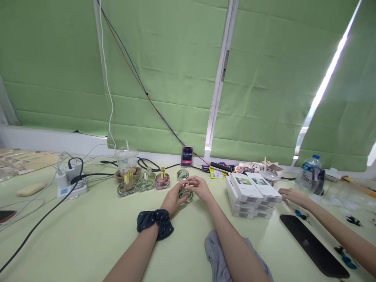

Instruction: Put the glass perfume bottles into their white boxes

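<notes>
A small clear glass perfume bottle (186,195) stands between my two hands, just above the table. My left hand (172,199), with a dark dotted scrunchie on its wrist, is closed around the bottle's left side. At the bottle's neck, the fingers of my right hand (201,189) are pinched together; they partly hide the top. Right behind is another clear glass bottle (182,174). To the left are several more perfume bottles: gold-capped ones (127,187), clear-capped ones (146,183) and a pinkish one with a gold cap (162,180).
White boxes (248,196) are stacked at right, near a co-worker's hand (295,196) and a black flat case (313,244). A phone (187,156) leans at the back. Plastic cup (126,158), power strip (72,188) and cables lie left. Grey cloth (217,254) lies under my right forearm.
</notes>
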The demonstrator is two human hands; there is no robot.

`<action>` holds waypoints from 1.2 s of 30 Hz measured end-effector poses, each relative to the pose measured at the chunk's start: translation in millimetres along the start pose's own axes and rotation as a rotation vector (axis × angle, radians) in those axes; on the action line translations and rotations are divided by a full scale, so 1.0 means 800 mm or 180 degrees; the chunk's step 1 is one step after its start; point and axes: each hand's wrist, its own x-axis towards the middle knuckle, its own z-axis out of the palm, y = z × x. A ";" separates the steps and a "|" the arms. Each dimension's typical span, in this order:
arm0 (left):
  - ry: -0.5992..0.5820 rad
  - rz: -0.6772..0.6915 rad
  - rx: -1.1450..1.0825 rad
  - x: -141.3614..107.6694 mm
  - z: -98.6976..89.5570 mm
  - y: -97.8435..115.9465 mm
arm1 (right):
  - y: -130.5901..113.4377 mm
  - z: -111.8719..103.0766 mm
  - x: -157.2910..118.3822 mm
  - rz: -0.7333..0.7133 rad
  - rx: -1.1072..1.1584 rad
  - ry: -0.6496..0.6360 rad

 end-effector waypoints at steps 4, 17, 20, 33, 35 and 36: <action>0.0020 -0.0007 0.0004 0.000 0.001 -0.003 | -0.001 0.001 0.000 0.0013 -0.0014 0.0009; 0.0149 -0.0126 0.0483 -0.002 -0.013 -0.007 | 0.020 -0.021 -0.003 -0.0193 -0.0977 0.0953; 0.0444 -0.0190 0.0629 -0.003 -0.026 -0.020 | 0.032 -0.031 -0.004 -0.0041 -0.1345 0.1114; 0.0904 -0.0211 0.0894 -0.007 -0.057 -0.057 | 0.069 -0.031 0.005 0.0292 -0.1745 0.1482; 0.0956 -0.0234 0.0944 -0.008 -0.055 -0.055 | 0.074 -0.032 0.010 0.0397 -0.1782 0.1596; 0.0988 -0.0244 0.0974 -0.008 -0.054 -0.054 | 0.077 -0.031 0.013 0.0446 -0.1815 0.1645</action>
